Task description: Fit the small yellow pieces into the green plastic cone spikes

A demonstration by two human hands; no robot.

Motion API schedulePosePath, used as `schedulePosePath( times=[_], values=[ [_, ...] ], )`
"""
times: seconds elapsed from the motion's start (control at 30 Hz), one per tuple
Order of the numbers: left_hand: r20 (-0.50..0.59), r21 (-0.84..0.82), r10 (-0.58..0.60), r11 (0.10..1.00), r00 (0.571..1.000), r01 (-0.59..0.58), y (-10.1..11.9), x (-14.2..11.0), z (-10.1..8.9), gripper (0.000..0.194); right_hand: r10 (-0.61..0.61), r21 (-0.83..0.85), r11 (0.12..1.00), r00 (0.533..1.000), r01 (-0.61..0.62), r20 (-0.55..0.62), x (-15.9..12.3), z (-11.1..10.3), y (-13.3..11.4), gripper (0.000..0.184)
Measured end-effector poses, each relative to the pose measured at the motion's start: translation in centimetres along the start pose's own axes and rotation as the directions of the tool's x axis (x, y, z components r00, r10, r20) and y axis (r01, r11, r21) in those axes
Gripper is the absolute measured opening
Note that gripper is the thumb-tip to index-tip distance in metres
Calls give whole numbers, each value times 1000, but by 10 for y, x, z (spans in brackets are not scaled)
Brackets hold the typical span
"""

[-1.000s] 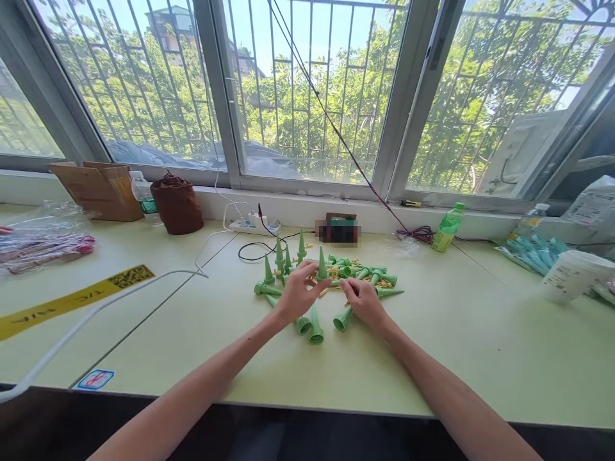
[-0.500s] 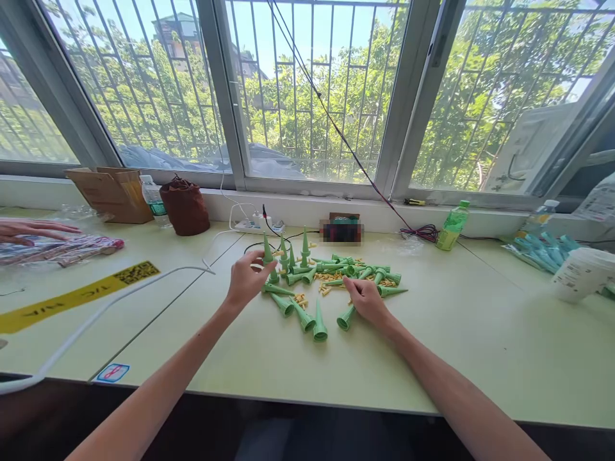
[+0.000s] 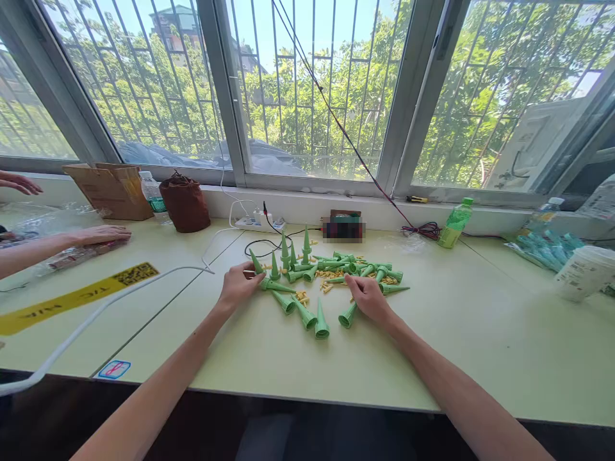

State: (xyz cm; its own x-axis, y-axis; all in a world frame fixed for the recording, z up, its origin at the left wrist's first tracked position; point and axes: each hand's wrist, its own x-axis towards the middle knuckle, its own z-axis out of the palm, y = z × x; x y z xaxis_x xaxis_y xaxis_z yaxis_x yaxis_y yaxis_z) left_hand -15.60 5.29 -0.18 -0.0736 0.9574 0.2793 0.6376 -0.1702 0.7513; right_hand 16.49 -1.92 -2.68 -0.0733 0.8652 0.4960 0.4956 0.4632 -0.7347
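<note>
My left hand is closed around the lower part of a green plastic cone, which leans left with its tip up. Right beside it, a smaller-looking green cone stands upright, with taller cones behind. My right hand is closed in a pinch at the near side of the pile; its fingers hide what is in them. A lying cone points out to the left of those fingertips. Several cones lie nearer me, such as one with its open end towards me. Small yellow pegs are scattered between.
Another person's hand rests on plastic-wrapped items at the left. A white cable with a yellow tag crosses the left table. Behind the pile are a power strip and a small device. A green bottle and white cup stand right.
My left hand has moved slightly left and down, and its cone has gone from upright to leaning left. My right hand has barely moved. The other person's hands have shifted.
</note>
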Motion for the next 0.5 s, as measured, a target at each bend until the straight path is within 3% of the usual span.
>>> schedulePosePath(
  times=[0.17,0.5],
  values=[
    [53,92,30,995,998,-35,6,-7,-3,29,5,24,1000,1000,-5,10,1,-1,0,50],
    [198,101,242,959,950,-266,20,-24,10,25,1,0,1000,1000,-1,27,0,-2,3,49]
  ],
)
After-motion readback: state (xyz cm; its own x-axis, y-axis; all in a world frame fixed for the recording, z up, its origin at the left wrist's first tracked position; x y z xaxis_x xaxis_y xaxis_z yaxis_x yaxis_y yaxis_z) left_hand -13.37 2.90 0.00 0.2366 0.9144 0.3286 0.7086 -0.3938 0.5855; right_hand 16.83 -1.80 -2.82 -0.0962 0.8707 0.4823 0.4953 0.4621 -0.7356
